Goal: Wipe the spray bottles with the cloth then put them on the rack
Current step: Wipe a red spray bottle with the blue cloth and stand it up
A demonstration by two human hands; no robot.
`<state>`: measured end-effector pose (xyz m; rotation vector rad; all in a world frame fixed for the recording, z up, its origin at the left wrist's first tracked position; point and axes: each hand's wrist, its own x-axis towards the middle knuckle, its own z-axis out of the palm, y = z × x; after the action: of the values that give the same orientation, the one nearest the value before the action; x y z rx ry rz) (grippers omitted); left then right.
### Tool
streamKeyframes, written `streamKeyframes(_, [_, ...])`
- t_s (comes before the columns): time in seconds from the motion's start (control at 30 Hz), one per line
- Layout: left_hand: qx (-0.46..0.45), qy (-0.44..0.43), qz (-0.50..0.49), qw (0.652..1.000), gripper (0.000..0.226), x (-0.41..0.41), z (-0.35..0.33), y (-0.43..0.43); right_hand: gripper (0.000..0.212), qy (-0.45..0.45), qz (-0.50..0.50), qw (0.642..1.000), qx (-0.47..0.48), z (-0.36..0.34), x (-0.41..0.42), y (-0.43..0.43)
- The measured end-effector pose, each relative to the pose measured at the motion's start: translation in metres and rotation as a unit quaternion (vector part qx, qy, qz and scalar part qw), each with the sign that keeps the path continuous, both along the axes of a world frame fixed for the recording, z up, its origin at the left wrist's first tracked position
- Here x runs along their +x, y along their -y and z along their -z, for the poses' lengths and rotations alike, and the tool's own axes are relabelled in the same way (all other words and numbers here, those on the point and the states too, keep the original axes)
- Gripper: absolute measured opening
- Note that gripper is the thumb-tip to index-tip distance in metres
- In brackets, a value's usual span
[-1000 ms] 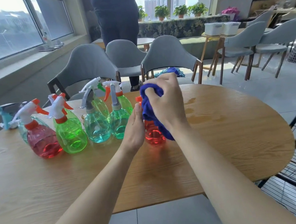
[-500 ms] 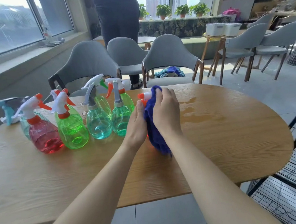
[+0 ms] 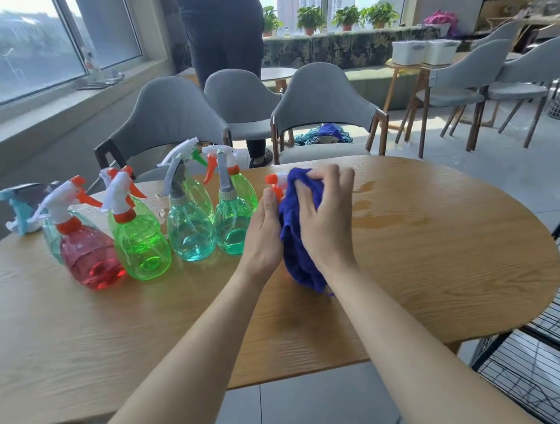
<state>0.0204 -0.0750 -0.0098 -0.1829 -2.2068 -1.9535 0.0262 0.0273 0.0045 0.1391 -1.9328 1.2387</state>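
A blue cloth (image 3: 296, 237) is wrapped over a spray bottle standing at the table's middle; only the bottle's orange and white trigger head (image 3: 274, 181) shows. My right hand (image 3: 326, 214) presses the cloth against the bottle from the right. My left hand (image 3: 261, 232) holds the bottle from the left side. To the left stand several more spray bottles in a row: a red one (image 3: 89, 254), a green one (image 3: 141, 242), and two teal ones (image 3: 189, 230) (image 3: 232, 226). More bottles stand behind them.
The oval wooden table (image 3: 414, 267) has wet patches (image 3: 371, 216) right of my hands. A black wire rack (image 3: 558, 349) stands at the lower right. Grey chairs (image 3: 323, 105) line the far side. A person (image 3: 223, 29) stands behind them. A pile of cloths (image 3: 324, 134) lies on one chair seat.
My right hand and the cloth have dropped from the bottle's top down over its body, then slid up again around the neck. The left hand stays on the bottle.
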Motion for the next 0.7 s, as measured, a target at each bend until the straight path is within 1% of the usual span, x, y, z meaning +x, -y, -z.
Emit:
streamKeyframes(0.03, [0.0,0.002,0.002,1.0,0.043,-0.001,-0.001,0.001,0.014,-0.005,-0.016,0.999,0.034,-0.002,-0.004,0.003])
streamKeyframes(0.07, [0.011,0.005,0.003,1.0,0.041,0.0,-0.003,0.002,0.013,-0.003,-0.025,0.998,0.056,-0.002,-0.007,0.005])
streamKeyframes(0.13, [0.026,0.001,0.007,1.0,0.052,-0.005,-0.001,0.004,0.009,0.004,-0.026,0.997,0.072,0.001,-0.011,0.003])
streamKeyframes(0.2, [0.035,0.005,0.016,0.999,0.056,-0.008,0.003,0.004,0.008,0.01,-0.012,0.997,0.078,0.01,-0.012,-0.005])
streamKeyframes(0.27, [0.034,0.004,0.025,0.999,0.055,-0.011,0.006,0.002,0.009,0.009,0.004,0.997,0.073,0.017,-0.009,-0.01])
streamKeyframes(0.37, [0.035,-0.001,0.033,0.999,0.064,-0.014,0.011,0.001,0.011,0.018,0.011,0.998,0.06,0.018,-0.006,-0.011])
streamKeyframes(0.4, [0.033,-0.001,0.032,0.999,0.065,-0.014,0.012,0.001,0.012,0.028,0.012,0.998,0.053,0.02,-0.004,-0.011])
streamKeyframes(0.47, [0.035,0.003,0.023,0.999,0.061,-0.013,0.012,0.002,0.018,0.065,0.01,0.997,0.05,0.027,0.002,-0.012])
streamKeyframes(0.57, [0.034,0.004,0.017,0.999,0.055,-0.007,0.008,-0.002,0.026,0.12,0.039,0.99,0.058,0.037,0.011,-0.018])
streamKeyframes(0.63, [0.037,0.017,0.007,0.999,0.05,-0.006,0.007,-0.002,0.029,0.104,0.061,0.992,0.042,0.029,0.013,-0.021])
streamKeyframes(0.7, [0.024,0.018,0.006,1.0,0.051,-0.005,0.005,-0.002,0.026,0.063,0.056,0.996,0.002,0.014,0.01,-0.02])
